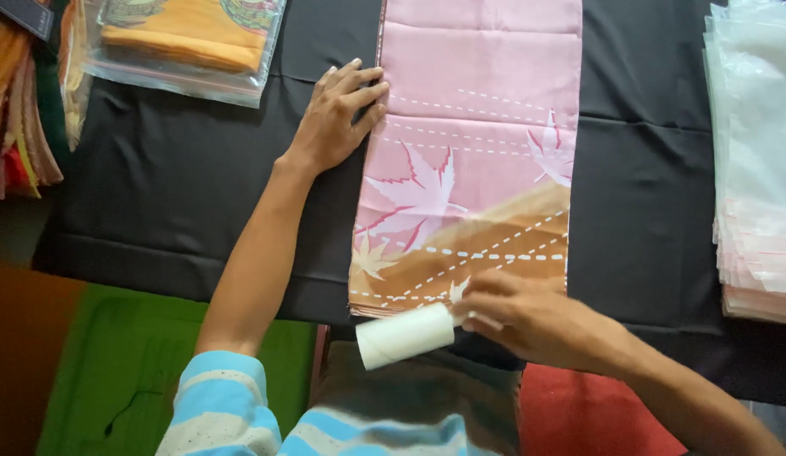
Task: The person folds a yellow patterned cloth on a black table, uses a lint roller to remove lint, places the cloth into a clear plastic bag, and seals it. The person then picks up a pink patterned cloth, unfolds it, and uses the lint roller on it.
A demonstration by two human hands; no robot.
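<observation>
Your right hand [528, 317] pinches a white roller [405, 335] at the desk's [173, 194] near edge, its handle hidden in your fingers. Your left hand [334, 118] lies flat, fingers slightly spread, on the left edge of the pink cloth [477, 127], whose far end is cut off.

Your desk [190, 194] is covered with a black cloth. At its far left you see a clear bag [186, 42] holding folded orange fabric, and beyond it, at the left edge, a bundle of orange, red and yellow fabrics [17, 118]. At the right edge lies a stack of clear plastic bags [760, 160]. Near you, left, there is a green surface [122, 371]; right, a red one [579, 418].
</observation>
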